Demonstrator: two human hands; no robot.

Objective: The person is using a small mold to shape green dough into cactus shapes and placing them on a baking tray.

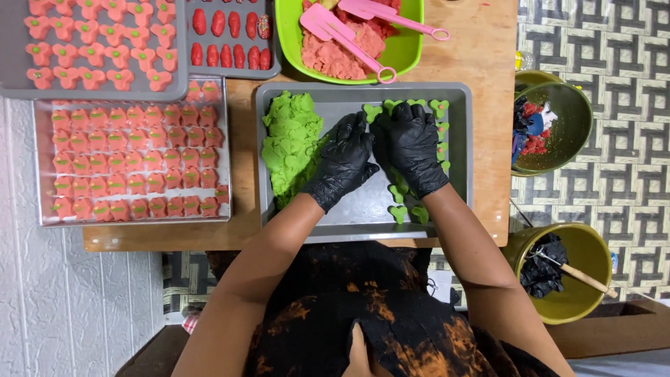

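looking straight down from head height, fairly close, facing the wooden table point(481, 56), taking in trays, forearms and patterned floor point(614, 42).

Bare tray floor point(363, 209) is left near the front edge, flanked by the green dough mound point(292, 143) and small green shaped pieces point(408, 202).
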